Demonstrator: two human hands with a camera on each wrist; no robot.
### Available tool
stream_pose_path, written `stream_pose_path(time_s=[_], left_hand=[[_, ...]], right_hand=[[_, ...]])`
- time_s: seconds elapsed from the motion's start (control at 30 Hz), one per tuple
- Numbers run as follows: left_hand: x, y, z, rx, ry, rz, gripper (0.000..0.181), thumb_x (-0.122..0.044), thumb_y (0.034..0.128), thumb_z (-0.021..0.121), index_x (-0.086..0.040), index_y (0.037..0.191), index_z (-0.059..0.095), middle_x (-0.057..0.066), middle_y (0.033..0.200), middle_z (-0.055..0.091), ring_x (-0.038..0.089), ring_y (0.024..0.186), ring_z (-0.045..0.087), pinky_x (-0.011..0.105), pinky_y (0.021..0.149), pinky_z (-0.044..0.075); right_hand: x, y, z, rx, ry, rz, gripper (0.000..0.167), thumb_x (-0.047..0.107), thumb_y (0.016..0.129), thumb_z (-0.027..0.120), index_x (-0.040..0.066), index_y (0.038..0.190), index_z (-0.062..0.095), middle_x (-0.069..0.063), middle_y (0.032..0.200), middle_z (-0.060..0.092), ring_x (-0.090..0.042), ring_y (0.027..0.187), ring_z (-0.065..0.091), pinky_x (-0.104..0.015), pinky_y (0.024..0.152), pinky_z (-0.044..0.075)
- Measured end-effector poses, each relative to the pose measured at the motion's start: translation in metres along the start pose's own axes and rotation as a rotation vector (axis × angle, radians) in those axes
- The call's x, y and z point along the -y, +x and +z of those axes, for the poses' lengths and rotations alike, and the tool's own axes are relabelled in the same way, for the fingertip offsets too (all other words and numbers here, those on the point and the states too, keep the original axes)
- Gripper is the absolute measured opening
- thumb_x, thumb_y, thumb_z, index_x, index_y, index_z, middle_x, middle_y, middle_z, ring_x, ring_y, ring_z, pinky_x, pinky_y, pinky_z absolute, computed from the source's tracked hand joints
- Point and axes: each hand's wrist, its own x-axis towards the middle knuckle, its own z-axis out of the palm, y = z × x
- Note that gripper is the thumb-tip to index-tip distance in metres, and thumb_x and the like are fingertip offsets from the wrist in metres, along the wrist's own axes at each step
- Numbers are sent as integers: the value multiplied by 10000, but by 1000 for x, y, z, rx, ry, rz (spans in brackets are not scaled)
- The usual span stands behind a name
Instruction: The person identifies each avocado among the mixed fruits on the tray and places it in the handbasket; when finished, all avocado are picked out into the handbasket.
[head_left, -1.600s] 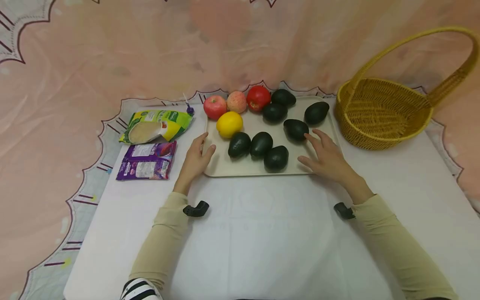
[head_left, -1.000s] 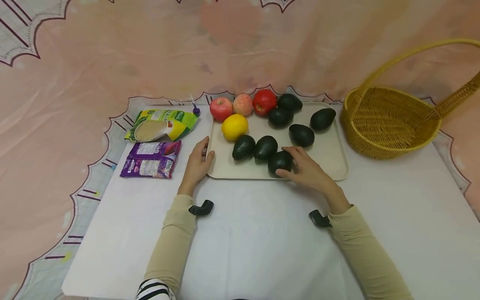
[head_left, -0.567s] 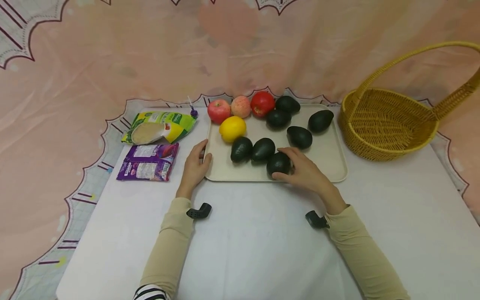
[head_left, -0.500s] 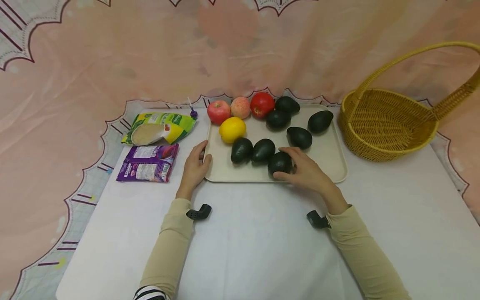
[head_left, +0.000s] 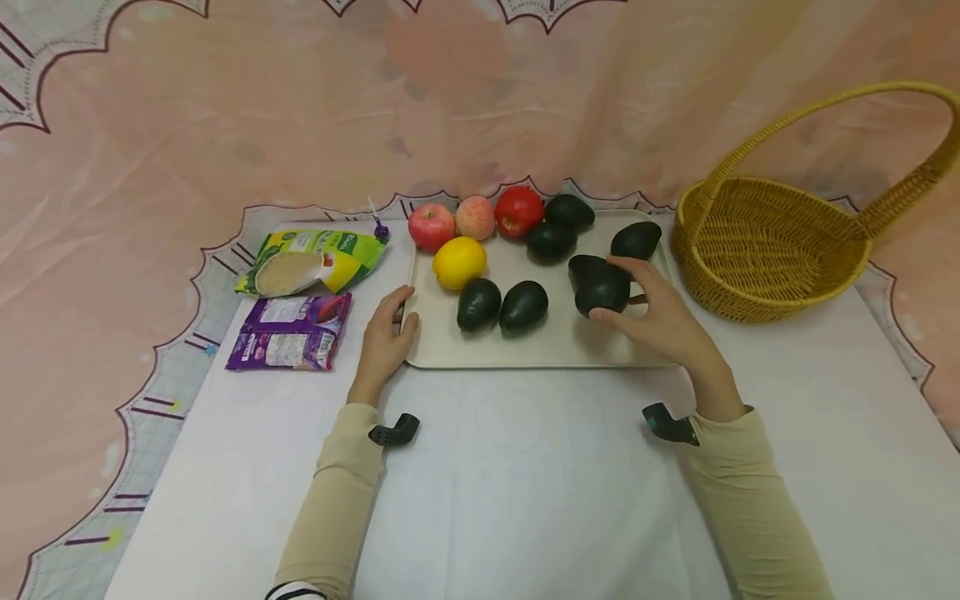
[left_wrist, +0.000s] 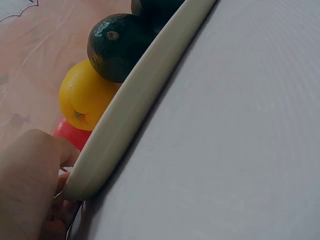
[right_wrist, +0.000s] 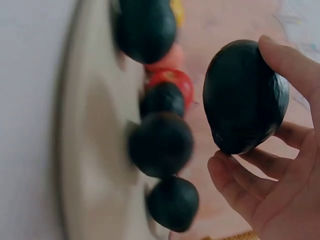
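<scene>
My right hand holds a dark green avocado raised over the right part of the cream tray. In the right wrist view the thumb is on one side of this avocado and the fingers are on the other. My left hand grips the tray's left edge near the front corner, its thumb at the rim in the left wrist view. Two avocados lie side by side at the tray's front. Behind the held avocado, another is partly hidden. More avocados lie toward the back.
A yellow lemon-like fruit, an apple, a peach and a red fruit sit at the tray's back left. A handled wicker basket stands right of it. Green-yellow and purple packets lie left.
My right hand has taken hold of the front avocado, lifted it off the tray and carried it right. The left hand has stayed at the tray's left edge.
</scene>
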Motion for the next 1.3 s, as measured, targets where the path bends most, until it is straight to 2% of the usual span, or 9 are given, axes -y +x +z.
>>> stream_pose_path(time_s=[0.1,0.23,0.33,0.53,0.67,0.93,1.17,1.3], left_hand=[[0,-1,-1,-6,1,0,421,-132,936,541,-116,1354,496,95,1461,425,293,1137,567,425,984,467],[1,-2,-1,-12,13,-12,393,-146,935,545,-136,1328,523,68,1468,423,283,1127,572,422,979,473],[2,-2,-2,-15,17,-17,376,-148,936,545,-142,1311,537,54,1470,423,272,1158,555,421,981,471],[3,-2,-1,-23,6,-13,342,-142,933,546,-141,1274,566,55,1464,431,262,1206,528,421,980,472],[4,-2,0,-22,2,-6,326,-133,931,546,-136,1256,579,66,1461,432,268,1209,527,426,970,477],[3,-2,0,-13,10,-12,294,-142,936,545,-137,1225,599,64,1467,423,256,1284,472,429,983,469],[4,-1,1,-11,7,-11,289,-144,933,546,-130,1215,606,69,1465,425,252,1311,449,429,989,466],[5,0,2,-13,10,-3,291,-139,933,544,-127,1217,605,70,1463,428,252,1309,451,429,987,469]], right_hand=[[-1,-2,-14,-51,44,5,748,375,805,728,313,1442,342,-37,1476,357,-239,1311,383,-463,995,416],[-3,-6,-29,-127,85,37,738,310,810,735,310,1439,350,-46,1393,422,-165,1173,456,-250,930,424],[-6,-8,-37,-168,106,54,727,278,820,726,293,1441,349,-52,1392,414,-130,1139,449,-137,859,406],[-16,-13,-52,-233,113,83,722,249,832,713,248,1453,345,-107,1413,370,-165,1153,444,-49,804,415],[-24,-18,-62,-284,104,125,717,255,836,705,237,1454,343,-110,1390,387,-133,1102,454,-33,771,396],[-41,-26,-79,-401,114,183,666,257,835,697,291,1423,386,64,1291,437,-51,1067,434,-68,796,375],[-53,-30,-85,-415,81,263,682,321,849,675,328,1443,340,-63,1390,381,-135,1122,433,-99,844,382],[-59,-31,-89,-422,98,320,688,343,856,658,342,1452,314,-58,1429,349,-203,1220,417,-146,887,384]])
